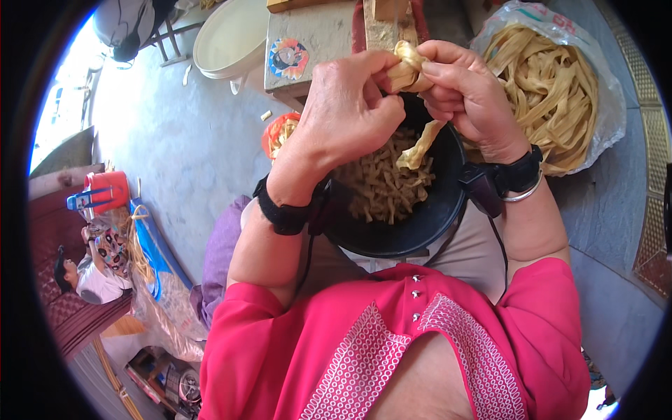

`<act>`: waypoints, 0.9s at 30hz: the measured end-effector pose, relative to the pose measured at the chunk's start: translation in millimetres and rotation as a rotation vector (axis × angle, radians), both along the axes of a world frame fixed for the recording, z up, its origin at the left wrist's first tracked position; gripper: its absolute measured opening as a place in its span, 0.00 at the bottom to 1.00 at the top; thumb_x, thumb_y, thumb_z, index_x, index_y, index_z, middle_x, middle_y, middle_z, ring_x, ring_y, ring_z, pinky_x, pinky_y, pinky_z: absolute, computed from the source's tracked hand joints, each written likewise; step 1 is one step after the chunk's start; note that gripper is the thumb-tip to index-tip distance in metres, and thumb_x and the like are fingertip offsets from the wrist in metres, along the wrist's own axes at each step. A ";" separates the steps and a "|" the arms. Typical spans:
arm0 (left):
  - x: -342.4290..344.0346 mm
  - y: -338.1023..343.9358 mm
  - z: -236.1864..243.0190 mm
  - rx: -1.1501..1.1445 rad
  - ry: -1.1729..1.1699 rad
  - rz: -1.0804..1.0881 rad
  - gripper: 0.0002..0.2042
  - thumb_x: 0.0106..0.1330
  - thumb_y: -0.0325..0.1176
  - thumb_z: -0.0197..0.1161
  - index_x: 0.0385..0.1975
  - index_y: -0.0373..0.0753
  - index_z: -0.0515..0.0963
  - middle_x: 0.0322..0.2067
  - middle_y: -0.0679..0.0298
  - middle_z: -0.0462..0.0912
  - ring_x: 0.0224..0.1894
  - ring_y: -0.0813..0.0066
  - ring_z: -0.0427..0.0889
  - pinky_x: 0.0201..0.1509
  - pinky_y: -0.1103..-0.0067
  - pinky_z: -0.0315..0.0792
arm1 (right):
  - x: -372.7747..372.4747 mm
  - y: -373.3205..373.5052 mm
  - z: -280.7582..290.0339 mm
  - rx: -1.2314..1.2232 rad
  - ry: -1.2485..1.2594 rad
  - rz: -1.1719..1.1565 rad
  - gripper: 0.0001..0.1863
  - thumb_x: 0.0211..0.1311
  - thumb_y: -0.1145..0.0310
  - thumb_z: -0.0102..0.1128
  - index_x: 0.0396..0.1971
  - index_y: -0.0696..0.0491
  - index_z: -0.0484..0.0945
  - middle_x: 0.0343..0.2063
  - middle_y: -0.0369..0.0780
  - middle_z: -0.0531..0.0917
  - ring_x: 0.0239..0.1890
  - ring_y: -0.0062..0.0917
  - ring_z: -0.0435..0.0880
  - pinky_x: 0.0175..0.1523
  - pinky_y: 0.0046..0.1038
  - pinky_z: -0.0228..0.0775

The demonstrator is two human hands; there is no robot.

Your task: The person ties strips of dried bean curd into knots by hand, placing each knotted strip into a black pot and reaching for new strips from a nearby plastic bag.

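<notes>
My left hand (pixel 343 108) and my right hand (pixel 476 94) are raised close together, both closed on a folded, pale yellow dried strip (pixel 407 66), pinching it from either side. A loose length (pixel 418 150) of it hangs below my right hand. Beneath my hands, a black bowl (pixel 378 245) between my knees holds many short cut pieces (pixel 378 189) of similar material; my left hand and wrist hide part of it. To the right, a translucent plastic bag (pixel 605 122) is full of long, tangled strips (pixel 542 98) of the same colour.
A worn wooden bench (pixel 311 31) with a timber block is ahead. A white basin (pixel 231 38) lies beyond, left of it. A red bag (pixel 280 129) of pieces sits behind my left forearm. At far left are another person (pixel 98 280), a red bucket (pixel 108 192) and blue sheeting (pixel 157 259).
</notes>
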State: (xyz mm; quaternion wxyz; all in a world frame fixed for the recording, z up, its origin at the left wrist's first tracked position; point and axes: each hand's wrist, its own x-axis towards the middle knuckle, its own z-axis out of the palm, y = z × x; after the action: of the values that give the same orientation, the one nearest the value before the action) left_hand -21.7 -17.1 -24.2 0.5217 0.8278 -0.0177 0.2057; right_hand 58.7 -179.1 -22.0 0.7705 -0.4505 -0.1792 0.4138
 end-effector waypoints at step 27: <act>-12.9 20.9 22.8 -0.946 0.429 -0.487 0.20 0.66 0.40 0.50 0.11 0.39 0.65 0.08 0.69 0.61 0.09 0.83 0.57 0.13 0.84 0.53 | 1.2 -18.4 22.9 -0.219 -0.383 -0.178 0.11 0.55 0.67 0.59 0.17 0.55 0.75 0.12 0.28 0.70 0.12 0.06 0.58 0.16 0.13 0.45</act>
State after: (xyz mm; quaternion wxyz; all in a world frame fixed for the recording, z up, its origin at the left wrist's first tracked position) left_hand -34.6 3.8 -1.4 0.8595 0.4996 -0.0078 -0.1075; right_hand 59.9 -197.5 0.9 0.7026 -0.6157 -0.2355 0.2680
